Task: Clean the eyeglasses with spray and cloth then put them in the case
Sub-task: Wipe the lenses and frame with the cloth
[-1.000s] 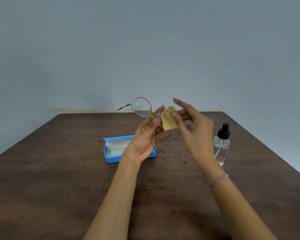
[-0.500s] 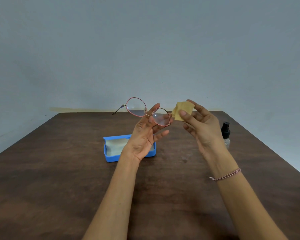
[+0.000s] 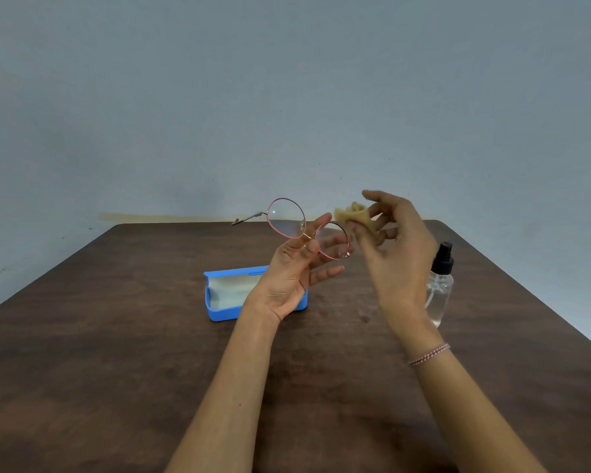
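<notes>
Dark wooden table point(image 3: 116, 370), grey-blue wall point(image 3: 287, 97)

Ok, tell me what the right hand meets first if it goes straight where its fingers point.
Likely the eyeglasses: the right hand, pinching the cloth, points left at the lens nearest it, held up by the left hand. Depth is unclear, so it might miss.

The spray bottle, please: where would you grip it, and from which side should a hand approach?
Probably wrap fingers round the spray bottle at its clear round body, under the black pump head, coming from the right: it stands upright on the table, and the right hand, holding the cloth, partly covers its left.
</notes>
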Demonstrator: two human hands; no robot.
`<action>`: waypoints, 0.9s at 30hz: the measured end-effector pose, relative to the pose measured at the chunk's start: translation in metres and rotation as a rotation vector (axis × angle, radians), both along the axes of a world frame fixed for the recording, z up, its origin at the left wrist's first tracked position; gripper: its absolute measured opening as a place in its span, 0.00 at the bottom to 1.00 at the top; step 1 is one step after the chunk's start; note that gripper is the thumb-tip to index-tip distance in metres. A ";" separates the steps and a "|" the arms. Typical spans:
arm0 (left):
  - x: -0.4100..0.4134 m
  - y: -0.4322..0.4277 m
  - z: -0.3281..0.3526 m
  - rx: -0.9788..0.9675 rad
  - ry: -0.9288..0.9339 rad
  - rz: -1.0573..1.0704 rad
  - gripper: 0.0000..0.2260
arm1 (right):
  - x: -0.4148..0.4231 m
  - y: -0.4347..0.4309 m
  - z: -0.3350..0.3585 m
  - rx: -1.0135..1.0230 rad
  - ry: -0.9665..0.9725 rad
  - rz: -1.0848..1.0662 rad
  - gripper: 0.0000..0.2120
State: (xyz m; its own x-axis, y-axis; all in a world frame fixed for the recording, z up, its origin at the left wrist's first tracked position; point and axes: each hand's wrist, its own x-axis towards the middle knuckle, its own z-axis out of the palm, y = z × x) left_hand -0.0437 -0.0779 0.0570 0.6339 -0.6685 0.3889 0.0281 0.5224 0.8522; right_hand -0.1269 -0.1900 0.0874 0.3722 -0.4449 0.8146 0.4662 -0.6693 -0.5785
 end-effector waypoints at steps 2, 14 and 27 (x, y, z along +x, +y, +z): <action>0.000 -0.002 -0.001 0.005 0.006 -0.009 0.22 | 0.003 0.005 -0.005 -0.157 0.030 -0.023 0.17; 0.011 0.005 0.000 -0.111 0.058 -0.001 0.26 | 0.009 0.014 -0.015 -0.397 0.054 -0.031 0.08; 0.004 0.003 0.003 -0.082 0.040 -0.013 0.23 | 0.011 0.011 -0.018 -0.463 0.050 -0.142 0.16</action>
State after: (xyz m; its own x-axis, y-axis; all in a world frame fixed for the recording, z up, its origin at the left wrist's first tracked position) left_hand -0.0402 -0.0749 0.0598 0.6414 -0.6438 0.4173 0.0683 0.5896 0.8048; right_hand -0.1162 -0.1790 0.0692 0.3774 -0.0888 0.9218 0.3312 -0.9166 -0.2239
